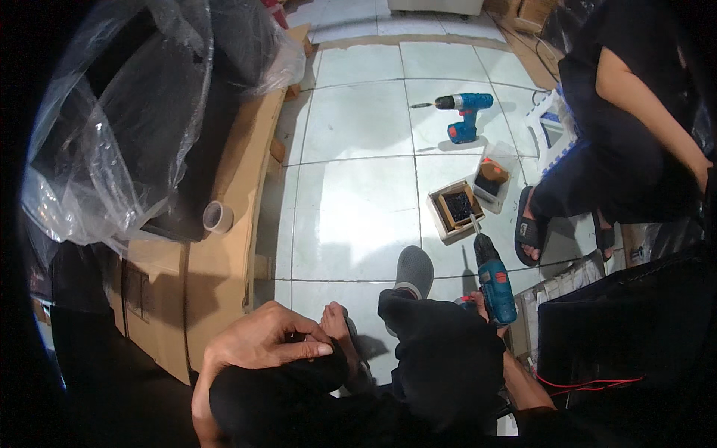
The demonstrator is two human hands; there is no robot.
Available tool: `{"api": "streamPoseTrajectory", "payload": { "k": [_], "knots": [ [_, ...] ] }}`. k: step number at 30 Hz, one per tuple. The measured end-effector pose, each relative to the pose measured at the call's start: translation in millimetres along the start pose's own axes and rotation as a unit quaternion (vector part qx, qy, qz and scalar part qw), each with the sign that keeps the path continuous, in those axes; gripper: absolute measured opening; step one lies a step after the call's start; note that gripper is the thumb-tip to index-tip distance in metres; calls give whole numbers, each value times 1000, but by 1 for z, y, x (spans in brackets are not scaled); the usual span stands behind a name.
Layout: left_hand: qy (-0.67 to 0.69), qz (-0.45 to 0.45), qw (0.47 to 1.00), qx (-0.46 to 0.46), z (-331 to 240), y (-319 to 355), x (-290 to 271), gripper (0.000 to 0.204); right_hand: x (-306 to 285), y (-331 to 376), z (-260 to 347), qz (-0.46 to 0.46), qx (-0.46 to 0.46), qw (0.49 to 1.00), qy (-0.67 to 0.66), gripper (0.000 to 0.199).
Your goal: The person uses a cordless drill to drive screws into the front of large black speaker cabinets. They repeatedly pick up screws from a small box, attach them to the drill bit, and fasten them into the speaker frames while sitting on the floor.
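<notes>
My right hand (480, 305) grips a blue and black cordless drill (494, 282), which points away from me. The long bit of this drill reaches the near right edge of a small box (449, 236) of dark screws on the floor. Much of the right hand is hidden behind the drill and my dark trouser leg. Over my left knee rests my left hand (272, 336), its fingers curled and the thumb pressed toward them. Whatever those fingers may hold is hidden. A second blue cordless drill (469, 112) stands on the tiles farther off, its bit pointing left.
A clear plastic container (493, 178) with an orange and dark item adjoins the screw box. On the right sits another person (624, 142) on a white and blue stool (551, 128). Plastic-wrapped goods and cardboard (168, 299) line the left, bearing a tape roll (217, 216). Red wires (586, 384) lie lower right.
</notes>
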State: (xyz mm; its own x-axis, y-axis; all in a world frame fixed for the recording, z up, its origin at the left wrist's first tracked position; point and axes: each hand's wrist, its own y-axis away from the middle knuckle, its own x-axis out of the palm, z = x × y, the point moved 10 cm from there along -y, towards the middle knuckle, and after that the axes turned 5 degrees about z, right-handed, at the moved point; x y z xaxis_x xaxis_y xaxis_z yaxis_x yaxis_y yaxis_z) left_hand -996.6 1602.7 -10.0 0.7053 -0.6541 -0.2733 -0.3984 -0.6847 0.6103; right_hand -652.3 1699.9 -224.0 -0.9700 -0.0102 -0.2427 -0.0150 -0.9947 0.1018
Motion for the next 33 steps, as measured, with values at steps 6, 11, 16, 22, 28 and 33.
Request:
{"api": "streamPoseTrajectory", "payload": {
  "k": [6, 11, 16, 22, 28, 33],
  "knots": [
    [-10, 10, 998, 64, -34, -7, -27, 26, 48, -17, 25, 94, -34, 995, -2, 19],
    [-15, 32, 989, 144, -52, -30, -52, 20, 74, -33, 51, 154, -69, 985, 24, 24],
    [47, 55, 985, 155, -44, -67, -78, 19, 124, -69, 58, 217, -166, 961, 36, 38],
    [305, -122, 944, 14, 52, -153, -122, 28, 211, -115, 107, 215, -272, 934, 81, 34],
    [479, -243, 840, -78, 124, -227, -139, 47, 290, -155, 115, 220, -344, 912, 48, 41],
    [468, -354, 810, -8, 161, -254, -175, 48, 367, -162, 64, 443, 224, 779, -383, 63]
  ]
}}
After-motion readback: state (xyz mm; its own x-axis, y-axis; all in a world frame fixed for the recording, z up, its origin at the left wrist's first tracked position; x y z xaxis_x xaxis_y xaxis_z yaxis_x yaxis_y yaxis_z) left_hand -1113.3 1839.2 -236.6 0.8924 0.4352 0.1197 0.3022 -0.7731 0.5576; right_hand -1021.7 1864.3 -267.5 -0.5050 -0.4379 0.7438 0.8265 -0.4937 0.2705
